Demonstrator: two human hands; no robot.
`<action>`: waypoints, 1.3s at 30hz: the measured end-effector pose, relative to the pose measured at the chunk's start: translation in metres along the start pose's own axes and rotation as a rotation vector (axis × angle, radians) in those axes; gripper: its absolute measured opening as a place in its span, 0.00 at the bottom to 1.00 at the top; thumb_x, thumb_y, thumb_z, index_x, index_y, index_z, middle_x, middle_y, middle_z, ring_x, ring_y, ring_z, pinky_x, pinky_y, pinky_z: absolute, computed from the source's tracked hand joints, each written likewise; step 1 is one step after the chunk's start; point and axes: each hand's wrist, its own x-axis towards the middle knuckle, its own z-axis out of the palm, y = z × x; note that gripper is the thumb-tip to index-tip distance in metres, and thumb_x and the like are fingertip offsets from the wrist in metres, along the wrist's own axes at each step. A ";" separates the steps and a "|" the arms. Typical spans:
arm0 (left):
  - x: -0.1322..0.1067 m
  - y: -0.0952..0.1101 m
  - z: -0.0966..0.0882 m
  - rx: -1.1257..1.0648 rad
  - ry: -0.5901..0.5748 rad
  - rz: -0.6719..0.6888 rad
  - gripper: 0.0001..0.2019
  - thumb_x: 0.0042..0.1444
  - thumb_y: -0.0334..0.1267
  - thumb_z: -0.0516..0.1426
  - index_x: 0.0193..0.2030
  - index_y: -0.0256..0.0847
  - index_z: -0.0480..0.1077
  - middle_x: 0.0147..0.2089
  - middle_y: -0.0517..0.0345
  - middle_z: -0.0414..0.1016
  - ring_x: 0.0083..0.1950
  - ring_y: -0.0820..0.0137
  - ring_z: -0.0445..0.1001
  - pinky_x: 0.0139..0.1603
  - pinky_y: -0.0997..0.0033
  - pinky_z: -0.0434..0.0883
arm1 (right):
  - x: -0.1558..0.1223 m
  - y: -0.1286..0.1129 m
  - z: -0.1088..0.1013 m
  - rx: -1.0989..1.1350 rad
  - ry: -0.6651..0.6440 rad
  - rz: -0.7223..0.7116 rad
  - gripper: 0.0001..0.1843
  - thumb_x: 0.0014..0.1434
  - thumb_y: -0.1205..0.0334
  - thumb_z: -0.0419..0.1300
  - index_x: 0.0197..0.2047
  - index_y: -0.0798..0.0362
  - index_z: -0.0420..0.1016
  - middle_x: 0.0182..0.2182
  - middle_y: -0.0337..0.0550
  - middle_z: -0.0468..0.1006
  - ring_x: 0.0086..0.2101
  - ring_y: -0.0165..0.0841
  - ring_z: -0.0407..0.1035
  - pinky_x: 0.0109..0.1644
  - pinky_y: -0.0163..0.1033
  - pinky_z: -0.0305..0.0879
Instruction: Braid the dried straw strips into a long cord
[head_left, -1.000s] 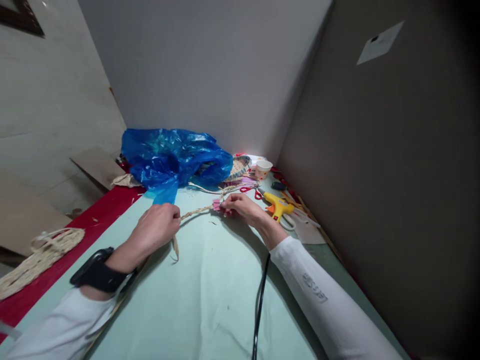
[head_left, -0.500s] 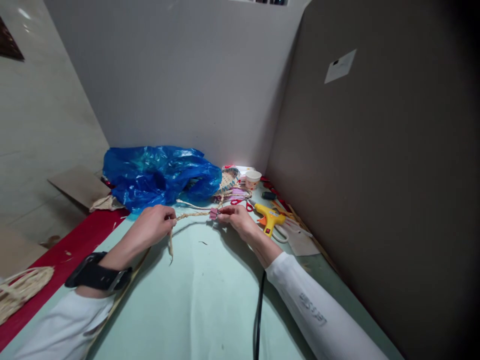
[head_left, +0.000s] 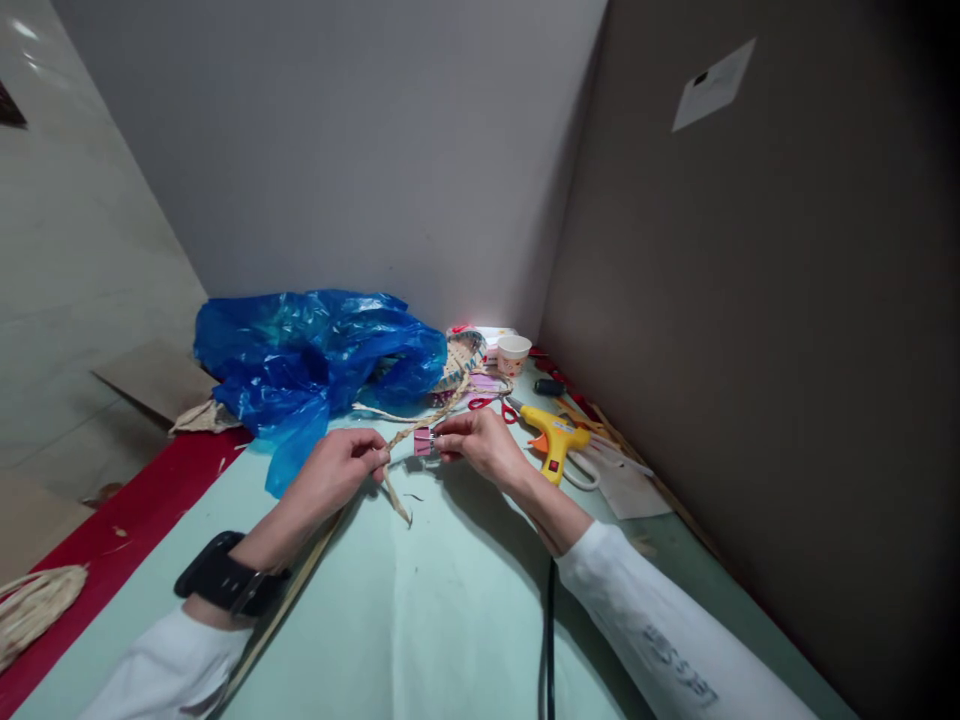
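My left hand [head_left: 351, 465] pinches a braided straw-coloured cord [head_left: 424, 422] near its end, and a loose strand [head_left: 397, 498] hangs below the fingers. From there the braid runs up and away to the right, toward a woven piece with blue stitching [head_left: 465, 352] at the back. My right hand [head_left: 480, 444] holds a pink binder clip [head_left: 423, 442] by its metal handles, thumb and fingers closed on them. The clip sits just below the braid; whether its jaws touch the cord I cannot tell.
Behind my hands lies a crumpled blue plastic bag [head_left: 315, 345]. To the right are a yellow glue gun [head_left: 555, 438], red-handled scissors [head_left: 508, 410], a paper cup [head_left: 514, 352] and a dark spool [head_left: 550, 387]. A coil of straw strands [head_left: 37, 612] rests at the left. Grey partitions [head_left: 375, 150] stand behind and right.
My left hand has moved right, closer to the clip. The binder clip, which was at the braid, now sits just below it. The view has shifted slightly.
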 end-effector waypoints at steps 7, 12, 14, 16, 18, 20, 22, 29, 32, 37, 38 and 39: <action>0.008 0.021 0.017 0.070 0.052 0.011 0.12 0.50 0.40 0.52 0.19 0.40 0.68 0.22 0.59 0.72 0.27 0.68 0.65 0.32 0.70 0.57 | -0.004 -0.009 -0.004 -0.091 0.009 -0.037 0.08 0.48 0.64 0.63 0.30 0.58 0.82 0.19 0.40 0.76 0.25 0.32 0.71 0.33 0.34 0.63; 0.014 0.029 0.025 0.104 0.058 0.051 0.11 0.48 0.36 0.53 0.18 0.41 0.65 0.20 0.60 0.69 0.26 0.69 0.63 0.31 0.70 0.52 | -0.006 -0.011 -0.007 -0.161 0.000 -0.060 0.07 0.48 0.66 0.62 0.29 0.57 0.81 0.17 0.38 0.74 0.25 0.30 0.68 0.31 0.32 0.60; 0.016 0.027 0.027 0.094 0.042 0.062 0.11 0.48 0.36 0.53 0.17 0.41 0.65 0.19 0.61 0.67 0.26 0.69 0.61 0.30 0.70 0.51 | -0.007 -0.013 -0.008 -0.186 -0.003 -0.062 0.06 0.49 0.67 0.61 0.28 0.57 0.81 0.17 0.37 0.73 0.25 0.30 0.67 0.31 0.32 0.58; 0.017 0.023 0.029 0.057 0.008 0.054 0.11 0.47 0.38 0.54 0.16 0.41 0.66 0.18 0.61 0.66 0.26 0.69 0.61 0.30 0.70 0.51 | -0.008 -0.016 -0.008 -0.211 -0.018 -0.069 0.05 0.49 0.68 0.61 0.25 0.57 0.79 0.17 0.36 0.71 0.25 0.29 0.65 0.30 0.31 0.56; 0.018 0.017 0.031 -0.012 -0.035 0.024 0.11 0.47 0.40 0.55 0.17 0.41 0.67 0.19 0.60 0.68 0.26 0.68 0.62 0.29 0.70 0.52 | -0.010 -0.019 -0.007 -0.230 -0.050 -0.082 0.06 0.48 0.69 0.61 0.23 0.57 0.78 0.17 0.35 0.70 0.25 0.28 0.64 0.30 0.31 0.54; 0.017 0.012 0.033 -0.107 -0.080 -0.022 0.12 0.46 0.43 0.55 0.17 0.40 0.68 0.19 0.59 0.70 0.25 0.69 0.63 0.29 0.71 0.54 | -0.010 -0.020 -0.006 -0.232 -0.078 -0.087 0.05 0.49 0.70 0.61 0.27 0.56 0.79 0.18 0.35 0.71 0.26 0.28 0.64 0.31 0.32 0.55; 0.012 0.009 0.034 -0.211 -0.119 -0.080 0.12 0.45 0.44 0.56 0.18 0.40 0.67 0.19 0.59 0.70 0.24 0.71 0.61 0.28 0.71 0.55 | -0.009 -0.018 -0.005 -0.209 -0.089 -0.073 0.13 0.50 0.69 0.61 0.40 0.56 0.80 0.23 0.37 0.75 0.28 0.30 0.67 0.34 0.32 0.58; -0.017 0.009 0.036 -0.441 -0.236 -0.271 0.13 0.44 0.47 0.58 0.20 0.38 0.68 0.16 0.65 0.60 0.18 0.78 0.48 0.22 0.72 0.44 | -0.010 -0.005 -0.001 -0.059 -0.198 0.020 0.18 0.51 0.61 0.65 0.45 0.59 0.78 0.28 0.43 0.79 0.27 0.31 0.71 0.32 0.33 0.66; -0.022 0.009 0.038 -0.471 -0.223 -0.297 0.14 0.44 0.47 0.58 0.19 0.38 0.68 0.14 0.67 0.57 0.18 0.78 0.47 0.23 0.72 0.42 | -0.013 -0.004 0.004 -0.045 -0.166 0.017 0.10 0.51 0.65 0.63 0.38 0.57 0.79 0.25 0.40 0.78 0.26 0.30 0.71 0.33 0.32 0.66; -0.020 0.014 0.042 -0.506 -0.175 -0.284 0.11 0.40 0.43 0.58 0.16 0.37 0.67 0.17 0.63 0.62 0.21 0.76 0.53 0.24 0.72 0.48 | -0.015 -0.010 0.011 -0.073 -0.073 -0.002 0.07 0.50 0.71 0.61 0.33 0.56 0.79 0.27 0.40 0.79 0.28 0.29 0.71 0.36 0.33 0.66; -0.020 0.016 0.043 -0.515 -0.187 -0.292 0.11 0.40 0.42 0.58 0.17 0.37 0.67 0.16 0.64 0.61 0.20 0.77 0.52 0.24 0.72 0.47 | -0.015 -0.012 0.012 -0.080 -0.058 -0.001 0.07 0.50 0.71 0.61 0.33 0.56 0.79 0.27 0.41 0.79 0.28 0.30 0.71 0.36 0.33 0.66; -0.020 0.017 0.043 -0.525 -0.207 -0.303 0.10 0.40 0.42 0.58 0.17 0.38 0.67 0.15 0.65 0.59 0.19 0.77 0.50 0.23 0.72 0.45 | -0.015 -0.013 0.012 -0.087 -0.045 -0.001 0.07 0.50 0.71 0.61 0.34 0.56 0.79 0.28 0.41 0.79 0.29 0.30 0.72 0.37 0.33 0.66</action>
